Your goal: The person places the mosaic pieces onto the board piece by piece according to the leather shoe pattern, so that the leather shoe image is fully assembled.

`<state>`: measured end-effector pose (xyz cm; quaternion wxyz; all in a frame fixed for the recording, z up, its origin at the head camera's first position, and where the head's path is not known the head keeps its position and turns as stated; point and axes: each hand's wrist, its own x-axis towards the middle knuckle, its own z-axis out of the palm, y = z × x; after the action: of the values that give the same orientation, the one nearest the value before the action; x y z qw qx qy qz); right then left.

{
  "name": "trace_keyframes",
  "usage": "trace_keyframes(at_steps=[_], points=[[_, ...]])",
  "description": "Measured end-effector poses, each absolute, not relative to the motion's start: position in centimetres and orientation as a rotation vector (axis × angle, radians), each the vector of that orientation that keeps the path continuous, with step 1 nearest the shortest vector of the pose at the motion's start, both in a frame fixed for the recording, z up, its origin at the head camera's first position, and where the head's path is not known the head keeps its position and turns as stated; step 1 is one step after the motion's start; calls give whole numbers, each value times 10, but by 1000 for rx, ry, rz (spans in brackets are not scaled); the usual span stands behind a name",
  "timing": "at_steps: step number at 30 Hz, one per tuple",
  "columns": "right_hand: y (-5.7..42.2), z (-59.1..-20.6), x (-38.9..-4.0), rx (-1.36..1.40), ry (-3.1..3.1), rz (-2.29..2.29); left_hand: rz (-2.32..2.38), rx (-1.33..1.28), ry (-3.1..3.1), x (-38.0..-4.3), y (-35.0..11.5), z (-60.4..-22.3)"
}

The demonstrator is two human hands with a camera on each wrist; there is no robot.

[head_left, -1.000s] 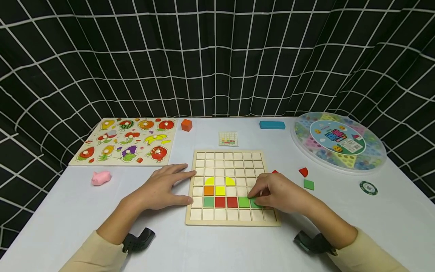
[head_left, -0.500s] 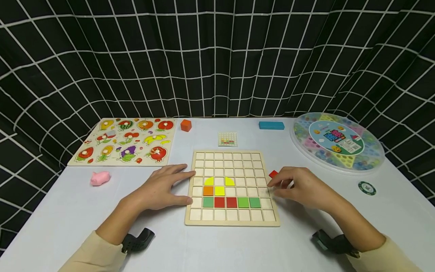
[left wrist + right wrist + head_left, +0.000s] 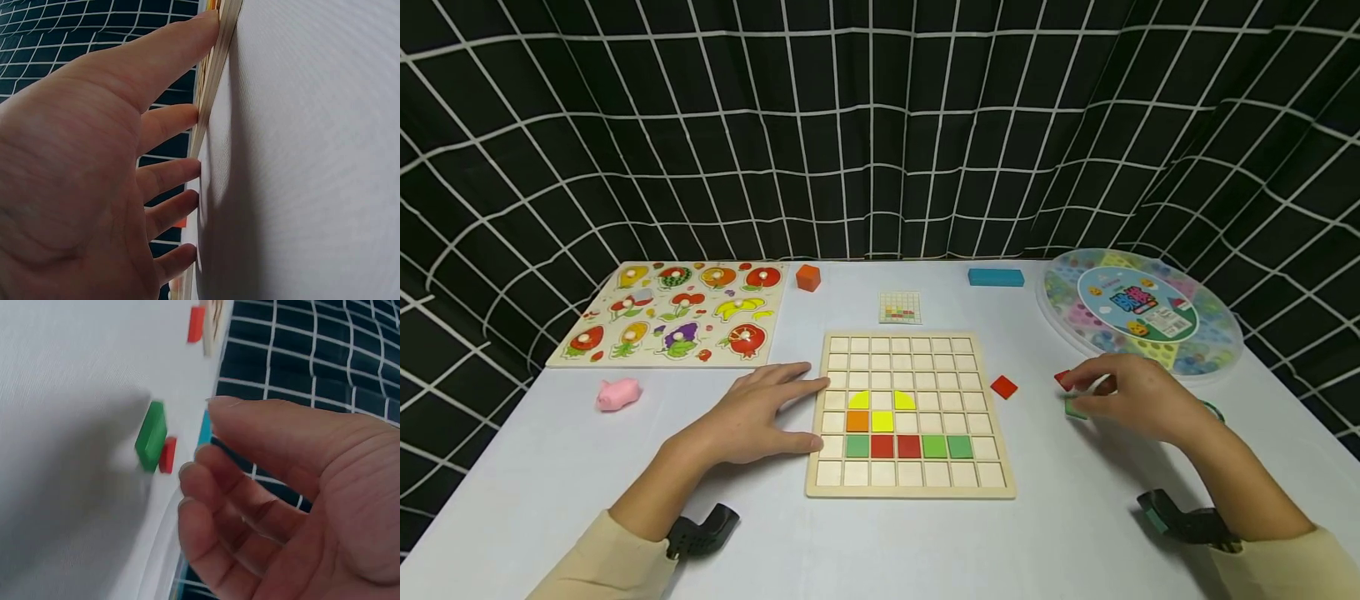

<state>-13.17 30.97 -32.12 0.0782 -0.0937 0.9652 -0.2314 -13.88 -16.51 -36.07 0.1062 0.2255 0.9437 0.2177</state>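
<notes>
My left hand (image 3: pixel 752 417) lies at the left side of a wooden grid board (image 3: pixel 857 362), thumb and index fingertips touching its edge, fingers spread. On the board sit yellow quarter-round tiles (image 3: pixel 905 402), an orange tile (image 3: pixel 857 422), a yellow square tile (image 3: pixel 882 422) and a row of green and red tiles (image 3: pixel 908 447). To the right, my right hand (image 3: pixel 1135 396) hovers over the table with loosely bent fingers and nothing in its grasp. Close by its fingertips are a green square tile (image 3: pixel 152 436) and a red piece (image 3: pixel 167 455), both partly covered in the head view.
Beside the board lies a red square tile (image 3: pixel 1004 387). A small pattern card (image 3: pixel 900 307), an orange cube (image 3: pixel 808 277) and a blue block (image 3: pixel 996 277) stand behind. Left are a fruit puzzle (image 3: pixel 655 333) and pink pig (image 3: pixel 618 393); right, a round bead case (image 3: pixel 1142 308).
My right hand let go of a dark green tile in the board's tile row and moved right, past the red square tile, to the loose green tile. The left hand stayed put.
</notes>
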Motion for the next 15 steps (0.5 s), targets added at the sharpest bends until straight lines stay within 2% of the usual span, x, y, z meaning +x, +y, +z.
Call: trace_keyframes(at_steps=[15], points=[[320, -333, -139, -239, 2776, -664, 637, 646, 2780, -138, -165, -361]])
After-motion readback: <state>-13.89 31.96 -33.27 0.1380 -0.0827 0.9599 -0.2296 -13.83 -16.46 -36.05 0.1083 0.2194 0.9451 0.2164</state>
